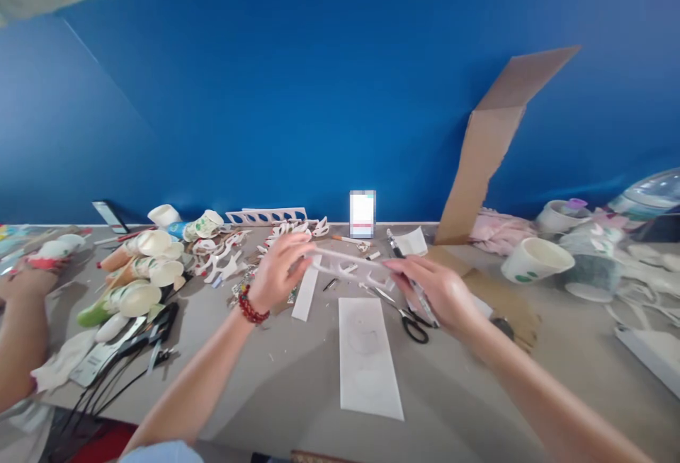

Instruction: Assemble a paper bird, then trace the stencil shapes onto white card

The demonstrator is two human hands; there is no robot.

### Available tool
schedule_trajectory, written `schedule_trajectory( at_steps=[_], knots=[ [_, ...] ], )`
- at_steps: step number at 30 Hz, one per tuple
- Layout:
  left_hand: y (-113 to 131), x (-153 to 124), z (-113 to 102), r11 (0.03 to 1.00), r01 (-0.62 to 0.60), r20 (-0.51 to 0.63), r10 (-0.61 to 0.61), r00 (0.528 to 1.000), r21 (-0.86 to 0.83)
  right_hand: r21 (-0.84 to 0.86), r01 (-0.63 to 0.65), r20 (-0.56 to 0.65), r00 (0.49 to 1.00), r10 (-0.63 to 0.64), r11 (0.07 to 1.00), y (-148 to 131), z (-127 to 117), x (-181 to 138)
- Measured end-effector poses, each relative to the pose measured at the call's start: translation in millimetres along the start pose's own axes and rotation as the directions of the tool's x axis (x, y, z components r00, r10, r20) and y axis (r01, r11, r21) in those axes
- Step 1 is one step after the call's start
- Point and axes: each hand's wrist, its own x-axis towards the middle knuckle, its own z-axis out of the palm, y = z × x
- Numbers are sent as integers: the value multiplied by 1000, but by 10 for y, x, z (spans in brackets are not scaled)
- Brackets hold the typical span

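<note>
My left hand [281,268], with a red bead bracelet at the wrist, is closed on the left end of a white cut-out paper strip [350,267] held just above the table. My right hand [433,289] pinches the strip's right end and also grips a dark pen [419,293]. Below the strip lie black-handled scissors [411,321] and a white paper sheet [367,357]. A narrow white strip [306,293] lies under my left hand.
Paper cups [143,272] and cut white shapes [223,258] pile at the left with black cables [132,357]. Another person's arm [18,335] rests at the far left. Cardboard [489,144] leans on the blue wall; cups [534,259] and clutter fill the right.
</note>
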Motion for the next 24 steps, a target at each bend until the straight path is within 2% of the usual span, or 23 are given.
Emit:
schedule_trajectory(
  at_steps=[2,7,12,15,19,24],
  knots=[
    [-219,-19,-60,995,94,-103,-91,991,33,-54,-3,-64,998,-1,999,65,-73,51],
    [-940,-201,-159,944,272,-56,-266,962,189,-106,-16,-154,988,0,994,188,-64,189],
    [-1544,-209,-167,889,323,-38,-329,943,324,-91,17,-163,986,-32,996,235,74,411],
    [-1776,-90,-119,862,300,17,-336,942,409,-96,58,-171,983,-74,994,284,182,636],
    [-2000,111,26,829,259,70,-336,939,495,-132,113,-182,974,-137,985,338,412,1091],
    [-2180,235,199,763,281,49,-378,925,583,-325,130,-81,983,-165,937,325,781,1706]
  ],
)
